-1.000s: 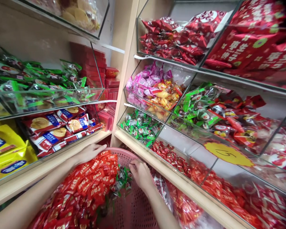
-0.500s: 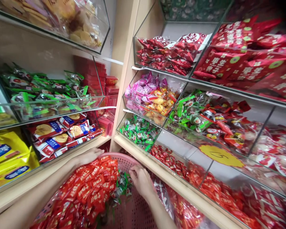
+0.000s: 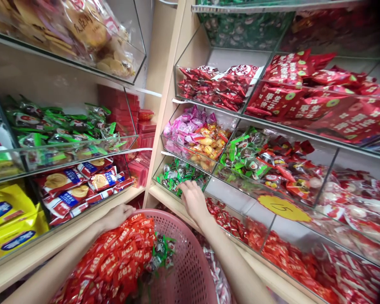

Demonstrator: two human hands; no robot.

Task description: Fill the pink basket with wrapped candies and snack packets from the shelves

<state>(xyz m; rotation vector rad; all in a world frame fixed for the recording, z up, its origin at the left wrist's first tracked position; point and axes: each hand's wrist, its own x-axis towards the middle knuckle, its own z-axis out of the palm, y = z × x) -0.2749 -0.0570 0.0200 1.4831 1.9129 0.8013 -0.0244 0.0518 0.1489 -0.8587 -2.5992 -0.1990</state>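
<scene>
My left hand (image 3: 119, 214) rests at the far left rim of a pink perforated basket (image 3: 198, 253), its fingers bent over the edge beside the heap. Red-wrapped candies (image 3: 114, 253) are piled on the basket's left side. A few green-wrapped candies (image 3: 164, 251) lie beside them. Over the front edge of a clear bin of green-wrapped candies (image 3: 174, 171) is my right hand (image 3: 193, 198), back upward. Its fingers curl down and inward; the palm and whatever it may hold are hidden.
Wooden shelf edges (image 3: 163, 198) meet in a corner behind the basket. Clear partitioned bins rise on both sides, holding purple candies (image 3: 186, 124), red packets (image 3: 323, 101) and yellow packs (image 3: 14, 219). A yellow price tag (image 3: 284, 208) hangs on the right. Bagged candies (image 3: 218, 270) sit below.
My right hand has moved up and away from above the basket to the green candy bin. My left hand stays at the rim, its fingers more bent. The view has shifted slightly.
</scene>
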